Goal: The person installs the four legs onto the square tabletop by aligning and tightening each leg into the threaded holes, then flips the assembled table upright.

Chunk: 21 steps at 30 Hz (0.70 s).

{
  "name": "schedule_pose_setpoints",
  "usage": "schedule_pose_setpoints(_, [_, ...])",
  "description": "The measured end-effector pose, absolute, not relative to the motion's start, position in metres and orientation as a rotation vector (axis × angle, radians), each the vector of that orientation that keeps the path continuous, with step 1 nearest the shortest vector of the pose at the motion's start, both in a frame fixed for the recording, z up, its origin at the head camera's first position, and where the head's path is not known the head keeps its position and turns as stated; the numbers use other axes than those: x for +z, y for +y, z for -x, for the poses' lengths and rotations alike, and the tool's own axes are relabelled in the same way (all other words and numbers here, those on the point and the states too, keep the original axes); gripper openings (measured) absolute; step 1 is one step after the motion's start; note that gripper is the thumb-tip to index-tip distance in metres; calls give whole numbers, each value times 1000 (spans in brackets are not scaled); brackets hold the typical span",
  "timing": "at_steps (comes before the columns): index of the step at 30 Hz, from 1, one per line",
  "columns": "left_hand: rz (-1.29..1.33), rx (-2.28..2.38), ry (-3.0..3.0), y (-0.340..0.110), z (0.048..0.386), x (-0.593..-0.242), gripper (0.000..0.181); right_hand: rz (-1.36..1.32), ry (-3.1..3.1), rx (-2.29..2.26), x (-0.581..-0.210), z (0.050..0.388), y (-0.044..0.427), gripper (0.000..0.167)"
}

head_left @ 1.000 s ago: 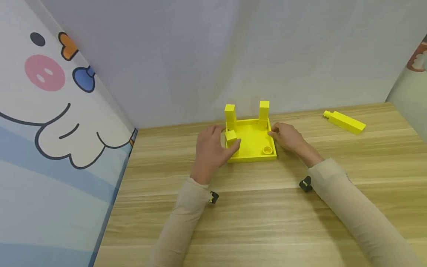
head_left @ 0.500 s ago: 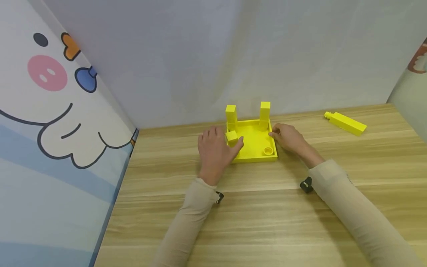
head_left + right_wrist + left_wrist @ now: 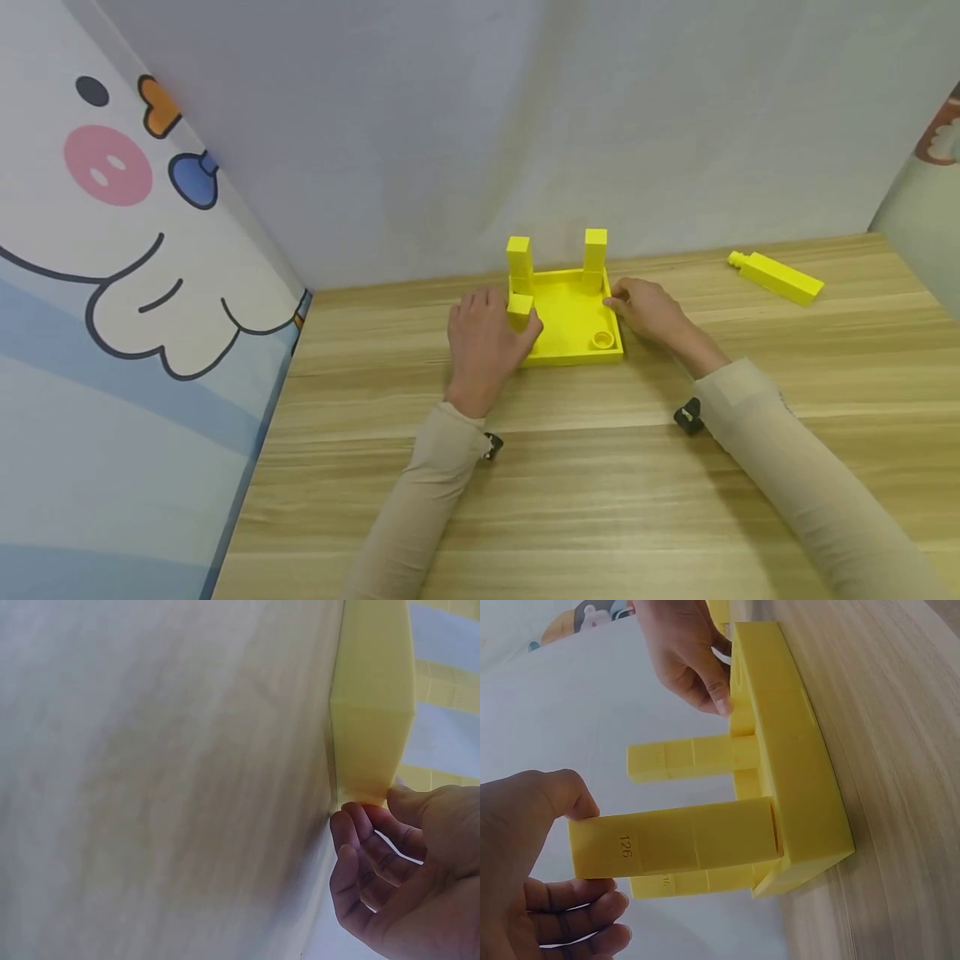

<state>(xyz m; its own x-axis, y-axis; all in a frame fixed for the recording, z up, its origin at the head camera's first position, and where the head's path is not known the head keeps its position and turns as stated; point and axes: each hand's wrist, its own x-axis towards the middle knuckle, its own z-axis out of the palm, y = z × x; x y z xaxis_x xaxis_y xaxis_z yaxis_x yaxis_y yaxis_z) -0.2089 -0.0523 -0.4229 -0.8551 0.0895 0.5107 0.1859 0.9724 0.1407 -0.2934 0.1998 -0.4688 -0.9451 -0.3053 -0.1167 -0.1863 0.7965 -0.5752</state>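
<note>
A shallow yellow square tray [image 3: 573, 359] rests on the table with yellow posts standing at its corners. My left hand [image 3: 483, 346] pinches the top of the front-left post [image 3: 521, 307]; in the left wrist view this post [image 3: 675, 840] bears the number 126, and a thin dark gap shows at its base. At the opposite side, my right hand [image 3: 648, 312] holds the tray's right wall between thumb and fingers. Two more posts stand upright, back left [image 3: 519, 262] and back right [image 3: 595, 257]. In the front-right corner sits a round socket [image 3: 602, 340] without a post.
To the right, a loose yellow post [image 3: 780, 277] with a threaded end lies on the wooden table [image 3: 585, 500]. A pale wall [image 3: 420, 167] rises close behind the tray. On the left stands a panel with a cartoon print [image 3: 112, 333].
My left hand has shifted slightly right, and its thumb has opened off the front-left post and come back against it. The post's top has turned a little. My right hand stays at the tray wall.
</note>
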Motion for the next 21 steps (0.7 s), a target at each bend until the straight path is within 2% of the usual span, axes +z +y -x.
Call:
schedule_pose_setpoints(9, [291,-400,-2634,-60,211,-422,32,393,2785,-854,-467,293,199,34])
schedule_pose_setpoints(21, [551,-511,-2643,-77,213,-416,30,391,2788,-853,-468,293,198,33])
